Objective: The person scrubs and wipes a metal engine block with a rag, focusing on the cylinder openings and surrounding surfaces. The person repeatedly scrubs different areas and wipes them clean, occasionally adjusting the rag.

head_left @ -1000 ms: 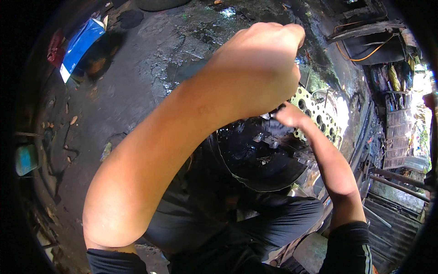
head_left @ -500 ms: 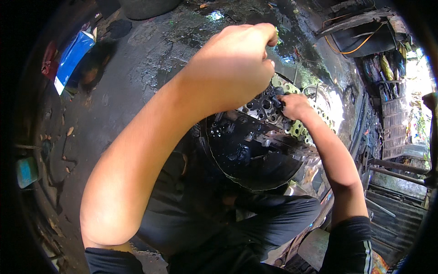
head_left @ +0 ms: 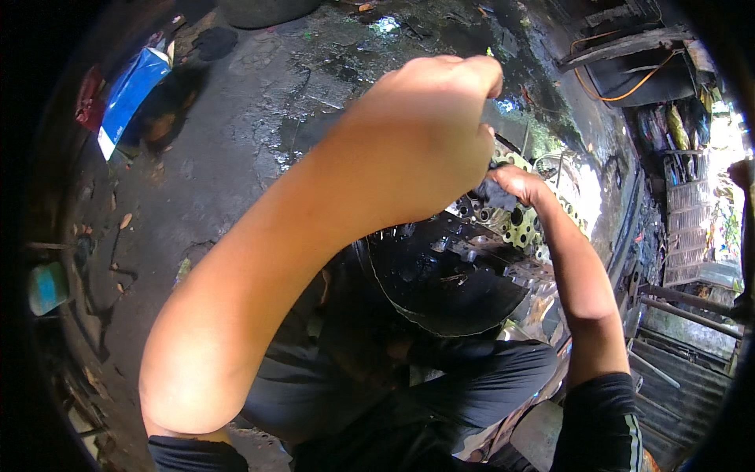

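A metal cylinder head (head_left: 521,230), with rows of round holes, lies across a round black pan (head_left: 448,308). My right hand (head_left: 517,184) is closed on a dark rag (head_left: 495,196) that rests against its holed face. Nearer to the camera, my left hand (head_left: 440,110) is raised with its fingers curled. It covers the far left part of the cylinder head. Whatever those fingers hold, if anything, is hidden behind the hand. The pan is dark and wet inside, with small metal bits (head_left: 464,250) at the cylinder head's near edge.
My bent legs (head_left: 480,366) are close to the pan's near side. The ground (head_left: 236,141) is dark and wet. A blue box (head_left: 135,96) lies at the far left, a teal container (head_left: 49,289) at the left edge. An orange cord (head_left: 641,93) hangs at the far right.
My right hand and the rag have shifted slightly across the cylinder head. My left hand sits a little lower and further right in the view; the whole scene has shifted slightly too.
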Tool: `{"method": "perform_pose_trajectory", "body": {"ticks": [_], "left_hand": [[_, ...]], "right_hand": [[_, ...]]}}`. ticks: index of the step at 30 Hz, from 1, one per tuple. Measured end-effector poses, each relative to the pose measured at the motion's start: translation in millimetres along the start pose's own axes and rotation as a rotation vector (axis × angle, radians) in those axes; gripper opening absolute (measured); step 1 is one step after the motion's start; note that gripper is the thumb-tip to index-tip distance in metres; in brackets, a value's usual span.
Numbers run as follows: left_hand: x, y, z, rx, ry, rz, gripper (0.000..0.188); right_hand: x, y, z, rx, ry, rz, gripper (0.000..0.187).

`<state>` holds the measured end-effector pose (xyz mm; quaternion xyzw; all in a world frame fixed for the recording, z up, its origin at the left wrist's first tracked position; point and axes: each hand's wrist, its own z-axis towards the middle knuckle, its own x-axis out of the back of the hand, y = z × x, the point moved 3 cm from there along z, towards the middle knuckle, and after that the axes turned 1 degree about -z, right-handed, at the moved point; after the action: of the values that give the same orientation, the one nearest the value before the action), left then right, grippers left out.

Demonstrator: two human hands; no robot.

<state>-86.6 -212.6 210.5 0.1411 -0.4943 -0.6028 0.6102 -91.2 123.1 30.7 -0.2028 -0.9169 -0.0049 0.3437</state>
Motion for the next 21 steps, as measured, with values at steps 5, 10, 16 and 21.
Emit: {"method": "perform_pose_trajectory", "body": {"ticks": [5,10,16,21], "left_hand": [[0,0,1,0.042,-0.005,-0.012,0.025],[3,1,-1,0.022,0.029,-0.032,0.025],[8,1,-2,0.146,-0.023,-0.006,0.027],[15,4,-3,0.141,-0.003,0.027,0.026]], "right_hand": [[6,-26,-21,0.216,0.106,-1.092,0.031],[18,-27,-50,0.269,0.213,-1.354,0.045],[-4,-14,-25,0.112,-0.020,-0.680,0.049],[14,-6,16,-0.028,-0.306,-0.111,0.041]]}}
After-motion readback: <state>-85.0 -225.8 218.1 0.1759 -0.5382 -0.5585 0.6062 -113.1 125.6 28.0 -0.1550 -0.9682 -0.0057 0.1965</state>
